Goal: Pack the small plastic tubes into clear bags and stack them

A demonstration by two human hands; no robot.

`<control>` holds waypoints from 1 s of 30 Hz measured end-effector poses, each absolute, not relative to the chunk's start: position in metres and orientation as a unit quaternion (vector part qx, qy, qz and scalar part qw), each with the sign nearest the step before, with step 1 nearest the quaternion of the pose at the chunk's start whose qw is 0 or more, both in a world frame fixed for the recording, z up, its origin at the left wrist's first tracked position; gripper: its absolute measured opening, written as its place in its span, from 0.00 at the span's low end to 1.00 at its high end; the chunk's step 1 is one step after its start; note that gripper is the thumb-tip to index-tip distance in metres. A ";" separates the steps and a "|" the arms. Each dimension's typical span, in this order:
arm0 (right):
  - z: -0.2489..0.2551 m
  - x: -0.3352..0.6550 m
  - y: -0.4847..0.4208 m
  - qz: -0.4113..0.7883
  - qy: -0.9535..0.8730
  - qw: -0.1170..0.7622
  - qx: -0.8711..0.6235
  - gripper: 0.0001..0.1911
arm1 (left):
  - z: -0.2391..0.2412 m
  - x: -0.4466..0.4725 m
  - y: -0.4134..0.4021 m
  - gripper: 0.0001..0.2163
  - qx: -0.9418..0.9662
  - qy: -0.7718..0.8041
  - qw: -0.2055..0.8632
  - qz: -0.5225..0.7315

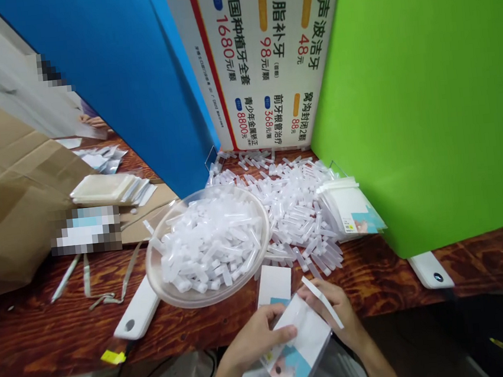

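- Bag (302, 342): small clear flat pouch with a printed card inside, held at the near table edge, centre, tilted up toward the camera, probably so its open end faces the person.
- Left hand (254, 337): fingers curled over the bag's left side, thumb on top, gripping it steady.
- Right hand (340, 317): fingers closed round the bag's right edge from below; two-handed hold likely keeps the thin pouch flat.
- Strip (323, 301): thin, white, lying slantwise across the right fingers; can't tell if it is pinched or just resting.
- Card (274, 283): white, flat on the table (48, 338), just beyond the bag.
- Bowl (154, 276): clear, heaped with short clear tubes (210, 246), centre-left, within easy reach.
- Foot (136, 312): white stand base, touching the bowl's left rim.
- Loose tubes (292, 199): spilled pile right of and behind the bowl.
- Stack of bags (352, 208): right of the pile, against the green panel (426, 106).
- Far: blue panel (111, 77) and poster (265, 57) wall off the spot.
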State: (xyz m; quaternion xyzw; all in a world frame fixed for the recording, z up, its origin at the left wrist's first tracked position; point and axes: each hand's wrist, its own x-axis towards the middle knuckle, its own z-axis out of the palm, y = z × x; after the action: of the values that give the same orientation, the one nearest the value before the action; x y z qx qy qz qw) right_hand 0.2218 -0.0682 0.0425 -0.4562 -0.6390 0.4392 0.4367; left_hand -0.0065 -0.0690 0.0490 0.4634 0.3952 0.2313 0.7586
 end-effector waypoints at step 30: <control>0.130 0.079 0.060 0.191 -0.890 0.109 -0.400 0.06 | 0.047 -0.088 -0.110 0.33 0.346 0.413 0.725 0.429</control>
State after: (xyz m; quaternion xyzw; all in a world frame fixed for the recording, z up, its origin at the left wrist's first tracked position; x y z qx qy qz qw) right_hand 0.0788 0.0604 0.1297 -0.3998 -0.8899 0.1909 0.1085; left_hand -0.0881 -0.1096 0.0471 0.3464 0.4128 0.4294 0.7247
